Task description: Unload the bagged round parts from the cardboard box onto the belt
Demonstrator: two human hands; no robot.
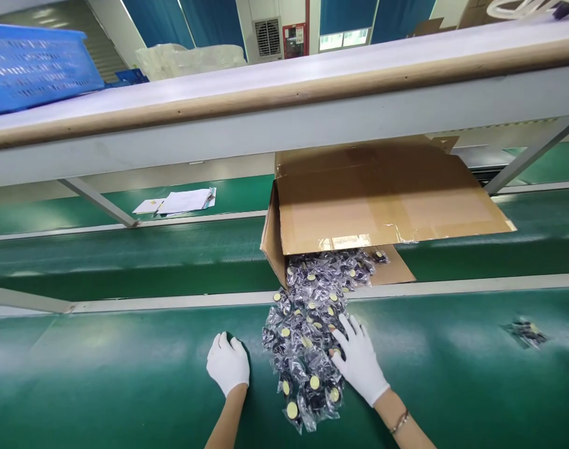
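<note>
A pile of small dark parts in clear plastic bags (pixel 307 349), several bearing round pale-yellow discs, spreads over the green work surface. My right hand (pixel 359 362), in a white glove with some fingertips bare, lies at the pile's right edge, fingers spread and touching the bags. To the left of the pile, apart from it, my left hand (pixel 228 365) rests on the surface in a white glove. Its fingers are curled under, and nothing shows in them. Behind the pile lies a cardboard box (pixel 387 199) on its side, its mouth toward me, with more bagged parts at the opening.
A few bagged parts (pixel 527 332) lie apart on the right. Over the box runs a raised shelf (pixel 284 103), carrying a blue plastic basket (pixel 36 65) at the left. Slanted metal supports (pixel 100 202) stand beneath it. Papers (pixel 184 201) lie on the far green surface.
</note>
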